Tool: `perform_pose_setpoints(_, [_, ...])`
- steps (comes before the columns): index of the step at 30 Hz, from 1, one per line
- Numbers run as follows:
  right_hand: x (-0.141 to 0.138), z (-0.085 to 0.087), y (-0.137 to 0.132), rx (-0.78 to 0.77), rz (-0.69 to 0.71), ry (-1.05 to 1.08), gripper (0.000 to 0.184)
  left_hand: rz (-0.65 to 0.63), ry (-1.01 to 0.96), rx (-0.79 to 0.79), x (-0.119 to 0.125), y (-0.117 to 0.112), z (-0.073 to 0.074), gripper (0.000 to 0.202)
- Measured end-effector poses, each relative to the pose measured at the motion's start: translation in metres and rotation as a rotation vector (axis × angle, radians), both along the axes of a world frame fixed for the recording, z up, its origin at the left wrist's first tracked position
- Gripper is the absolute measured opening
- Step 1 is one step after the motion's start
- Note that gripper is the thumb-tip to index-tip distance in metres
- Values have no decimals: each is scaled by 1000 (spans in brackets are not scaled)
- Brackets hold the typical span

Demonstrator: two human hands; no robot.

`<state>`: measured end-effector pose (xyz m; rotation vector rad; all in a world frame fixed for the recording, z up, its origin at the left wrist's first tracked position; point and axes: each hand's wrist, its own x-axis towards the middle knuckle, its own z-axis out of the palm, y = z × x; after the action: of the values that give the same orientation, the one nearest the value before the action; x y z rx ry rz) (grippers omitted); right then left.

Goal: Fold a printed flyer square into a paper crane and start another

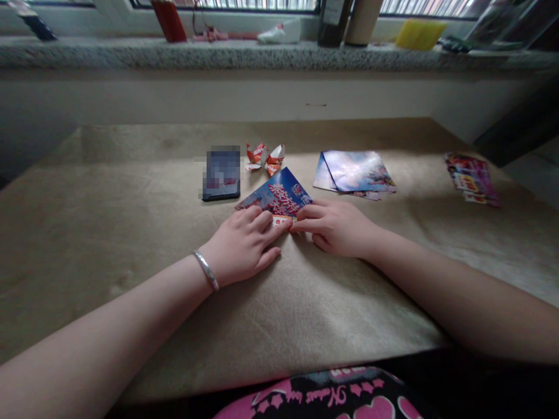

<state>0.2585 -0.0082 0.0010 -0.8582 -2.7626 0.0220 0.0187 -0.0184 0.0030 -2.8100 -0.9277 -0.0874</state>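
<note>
A printed sheet of paper [285, 196], blue with white and red characters, lies on the table between my hands. It is folded, with one corner pointing away from me and a white and orange strip along the near edge. My left hand [242, 244], with a silver bracelet at its wrist, presses on its near left side, fingers stretched out flat. At the near right edge, my right hand [334, 228] has its fingers bent together on the paper. Both index fingertips nearly meet there. Just behind the sheet stand folded orange and white paper pieces [265, 159].
A dark phone [222, 174], partly pixelated, lies left of the sheet. Several blue printed sheets [358, 171] are stacked to the right, and red and purple printed papers [470, 179] lie farther right. A stone windowsill [244, 55] with assorted items runs behind the table [131, 244].
</note>
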Motion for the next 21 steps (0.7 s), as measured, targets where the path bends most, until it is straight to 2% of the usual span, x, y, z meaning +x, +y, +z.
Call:
perform_pose_setpoints(6, [1, -1, 0, -20, -5, 15, 43, -36, -47, 4, -6, 3, -2, 41])
perform_pose_setpoints(21, [-1, 0, 1, -5, 6, 32, 46, -83, -73, 40, 2, 9, -1, 43])
